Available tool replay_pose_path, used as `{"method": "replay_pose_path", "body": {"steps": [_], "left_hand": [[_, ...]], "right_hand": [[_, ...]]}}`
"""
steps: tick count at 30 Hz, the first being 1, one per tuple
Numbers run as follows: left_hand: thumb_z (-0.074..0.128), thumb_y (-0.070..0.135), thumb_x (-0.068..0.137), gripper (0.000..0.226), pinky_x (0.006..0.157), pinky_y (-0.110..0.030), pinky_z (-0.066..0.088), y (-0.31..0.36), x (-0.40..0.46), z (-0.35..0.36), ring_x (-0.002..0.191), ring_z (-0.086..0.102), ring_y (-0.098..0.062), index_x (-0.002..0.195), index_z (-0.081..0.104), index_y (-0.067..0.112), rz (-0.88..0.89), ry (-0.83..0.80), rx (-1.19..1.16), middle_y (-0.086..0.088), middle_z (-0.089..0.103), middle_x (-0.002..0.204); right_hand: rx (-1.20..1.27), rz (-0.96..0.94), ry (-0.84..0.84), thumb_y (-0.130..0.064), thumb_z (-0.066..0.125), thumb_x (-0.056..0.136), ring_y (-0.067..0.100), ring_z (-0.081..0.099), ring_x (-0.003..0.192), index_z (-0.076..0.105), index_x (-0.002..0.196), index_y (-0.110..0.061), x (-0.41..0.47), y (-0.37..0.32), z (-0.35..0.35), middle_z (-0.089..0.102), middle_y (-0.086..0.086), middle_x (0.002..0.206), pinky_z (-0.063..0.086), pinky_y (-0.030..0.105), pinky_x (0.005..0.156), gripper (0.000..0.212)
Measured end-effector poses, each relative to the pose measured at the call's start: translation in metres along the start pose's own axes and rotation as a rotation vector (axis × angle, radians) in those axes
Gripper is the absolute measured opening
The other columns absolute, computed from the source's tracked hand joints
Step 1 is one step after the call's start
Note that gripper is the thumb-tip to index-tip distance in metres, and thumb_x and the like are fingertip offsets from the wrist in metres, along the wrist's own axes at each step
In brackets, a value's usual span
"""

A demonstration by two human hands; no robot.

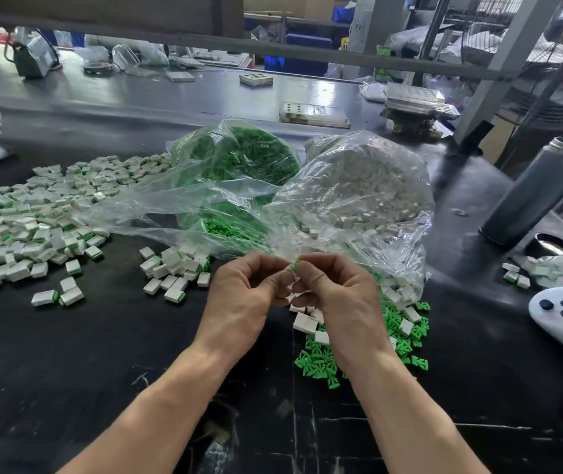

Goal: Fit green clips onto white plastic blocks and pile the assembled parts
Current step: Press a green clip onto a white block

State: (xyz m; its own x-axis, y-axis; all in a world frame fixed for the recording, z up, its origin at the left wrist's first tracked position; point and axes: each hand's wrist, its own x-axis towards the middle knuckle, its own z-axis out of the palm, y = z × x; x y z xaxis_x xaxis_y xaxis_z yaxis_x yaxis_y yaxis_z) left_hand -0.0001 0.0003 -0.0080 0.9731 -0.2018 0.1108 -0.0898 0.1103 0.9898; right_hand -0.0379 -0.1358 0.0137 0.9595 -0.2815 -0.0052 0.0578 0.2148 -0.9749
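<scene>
Both hands met above the dark table (109, 354), the left hand (242, 295) and right hand (334, 292) curled fingertip to fingertip around one small piece (293, 267), white with a sliver of green showing between the thumbs; the clip looked only partly seated. Loose green clips (321, 362) and bare white blocks (305, 323) lay just beneath the wrists, with the finished pile (33, 217) spread well off to the left, beyond the bag of clips (239, 155) and the bag of blocks (358, 179). The likely trouble was a skewed push: with so little of the part exposed, uneven thumb pressure could cock the clip, or squirt the piece out into the unassembled stock below, where it would be hard to pick out
</scene>
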Motion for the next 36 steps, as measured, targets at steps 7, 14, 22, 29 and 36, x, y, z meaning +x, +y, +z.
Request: {"method": "replay_pose_path", "body": {"steps": [7, 14, 22, 29, 36], "left_hand": [[0.078, 0.019, 0.093, 0.015, 0.072, -0.02, 0.056, -0.005, 0.0, -0.006, 0.077, 0.07, -0.001, 0.09, 0.073, 0.032, 0.104, 0.038, 0.346, 0.014, 0.075, 0.083], [0.08, 0.016, 0.09, 0.02, 0.078, -0.007, 0.047, -0.001, 0.002, -0.01, 0.089, 0.067, 0.003, 0.09, 0.072, 0.034, 0.245, 0.017, 0.654, 0.021, 0.07, 0.091], [0.078, 0.018, 0.091, 0.017, 0.085, -0.021, 0.053, 0.001, 0.003, -0.014, 0.092, 0.066, 0.0, 0.092, 0.072, 0.033, 0.308, -0.034, 0.764, 0.021, 0.068, 0.095], [0.077, 0.005, 0.09, 0.027, 0.065, -0.014, 0.051, 0.001, 0.004, -0.012, 0.068, 0.067, -0.001, 0.087, 0.073, 0.032, 0.127, -0.004, 0.426, 0.013, 0.073, 0.078], [0.073, -0.001, 0.091, 0.022, 0.058, -0.02, 0.051, 0.002, 0.006, -0.011, 0.063, 0.065, -0.012, 0.086, 0.075, 0.019, 0.073, -0.001, 0.293, 0.0, 0.072, 0.07]], "right_hand": [[-0.579, -0.192, -0.007, -0.022, 0.076, 0.095, 0.005, 0.071, 0.079, 0.073, 0.095, -0.031, 0.001, 0.001, -0.01, 0.075, -0.014, 0.085, 0.058, 0.021, 0.073, 0.01], [-0.972, -0.313, -0.144, -0.025, 0.073, 0.096, 0.001, 0.063, 0.083, 0.072, 0.099, -0.026, 0.003, -0.01, -0.019, 0.067, -0.015, 0.088, 0.052, 0.019, 0.077, 0.003], [-0.977, -0.299, -0.163, -0.025, 0.072, 0.095, 0.0, 0.063, 0.081, 0.07, 0.093, -0.029, 0.004, -0.007, -0.021, 0.067, -0.014, 0.085, 0.049, 0.014, 0.072, 0.005], [-0.732, -0.273, -0.089, -0.021, 0.076, 0.094, 0.001, 0.07, 0.078, 0.074, 0.092, -0.029, 0.004, 0.001, -0.017, 0.073, -0.015, 0.081, 0.055, 0.015, 0.07, 0.009], [-0.576, -0.218, -0.085, -0.018, 0.075, 0.094, 0.013, 0.075, 0.073, 0.073, 0.087, -0.028, 0.005, 0.007, -0.014, 0.076, -0.004, 0.079, 0.064, 0.043, 0.075, 0.012]]}}
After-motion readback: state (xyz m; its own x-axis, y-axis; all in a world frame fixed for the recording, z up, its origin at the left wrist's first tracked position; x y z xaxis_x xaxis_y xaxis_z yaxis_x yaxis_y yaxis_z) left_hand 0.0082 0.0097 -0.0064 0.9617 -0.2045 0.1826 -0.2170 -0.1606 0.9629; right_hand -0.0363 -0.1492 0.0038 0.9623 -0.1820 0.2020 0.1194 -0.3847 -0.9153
